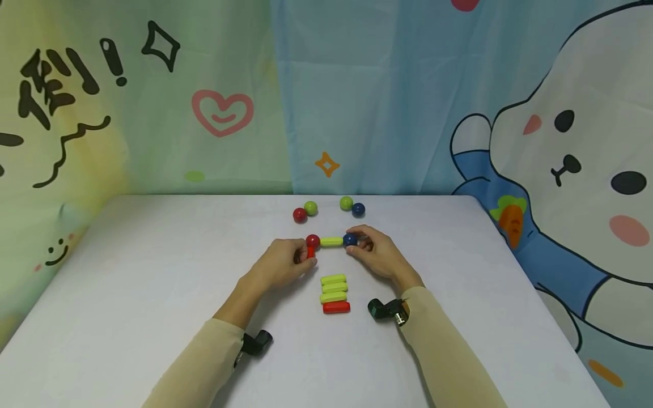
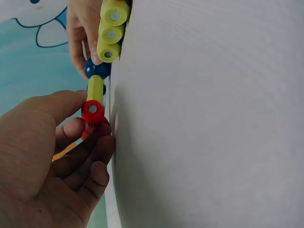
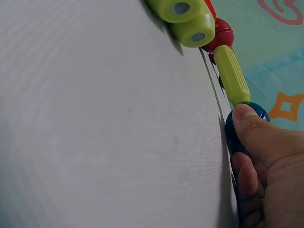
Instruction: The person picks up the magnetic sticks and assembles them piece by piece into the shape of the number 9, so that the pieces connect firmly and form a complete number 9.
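Observation:
My left hand [image 1: 279,262] pinches a short red magnetic rod [image 2: 92,110] between thumb and fingers, its end against a red ball [image 1: 313,241]. From that ball a yellow-green rod [image 1: 331,242] runs across to a dark blue ball [image 1: 350,239]. My right hand [image 1: 380,252] holds the blue ball, with the thumb [image 3: 245,113] pressed on its near side in the right wrist view. Ball, rod and ball form one straight row. Part of the red ball is hidden behind the red rod and fingers in the left wrist view.
Closer to me lie three yellow-green rods [image 1: 334,288] and a red rod [image 1: 336,307], side by side. Behind the hands sit a red ball [image 1: 300,215], two green balls [image 1: 310,208] and a blue ball [image 1: 359,209]. A printed curtain [image 1: 357,113] hangs behind the white table [image 1: 153,272].

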Demonstrator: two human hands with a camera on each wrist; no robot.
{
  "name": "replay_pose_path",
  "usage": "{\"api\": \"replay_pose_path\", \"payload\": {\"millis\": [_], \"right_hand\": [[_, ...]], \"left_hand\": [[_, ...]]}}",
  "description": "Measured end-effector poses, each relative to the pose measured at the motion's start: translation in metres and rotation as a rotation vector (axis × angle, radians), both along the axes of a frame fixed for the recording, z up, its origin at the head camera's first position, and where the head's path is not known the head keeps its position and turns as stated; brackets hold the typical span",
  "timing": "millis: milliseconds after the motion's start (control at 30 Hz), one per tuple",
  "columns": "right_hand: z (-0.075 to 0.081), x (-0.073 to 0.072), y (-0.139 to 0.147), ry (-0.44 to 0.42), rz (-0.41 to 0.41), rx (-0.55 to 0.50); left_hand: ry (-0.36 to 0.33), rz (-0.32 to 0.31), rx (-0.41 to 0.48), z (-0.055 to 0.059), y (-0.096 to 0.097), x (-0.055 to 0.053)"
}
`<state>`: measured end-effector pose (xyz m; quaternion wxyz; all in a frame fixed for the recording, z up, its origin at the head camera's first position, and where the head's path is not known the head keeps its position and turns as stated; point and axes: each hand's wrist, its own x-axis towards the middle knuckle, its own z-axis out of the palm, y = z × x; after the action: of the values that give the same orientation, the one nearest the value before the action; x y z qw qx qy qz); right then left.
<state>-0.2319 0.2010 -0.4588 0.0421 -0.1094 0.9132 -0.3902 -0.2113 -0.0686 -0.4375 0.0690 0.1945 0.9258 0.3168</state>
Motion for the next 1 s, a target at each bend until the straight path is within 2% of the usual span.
{"api": "replay_pose_path", "payload": {"millis": [433, 733, 1000], "right_hand": [[-0.0006, -0.0008, -0.0006, 0.022, 0.012, 0.007], [-0.0007, 0.0011, -0.0002, 0.005, 0.001, 0.004], [0.0008, 0.0002, 0.0003, 0.018, -0.001, -0.010]], "left_hand": [[-0.018, -0.044, 0.022, 0.0004, 0.0033, -0.0017], [-0.046, -0.024, -0.014, 0.0002, 0.0068, -0.0036], [-0.046, -0.047, -0.011, 0.0033, 0.0021, -0.0066]]}}
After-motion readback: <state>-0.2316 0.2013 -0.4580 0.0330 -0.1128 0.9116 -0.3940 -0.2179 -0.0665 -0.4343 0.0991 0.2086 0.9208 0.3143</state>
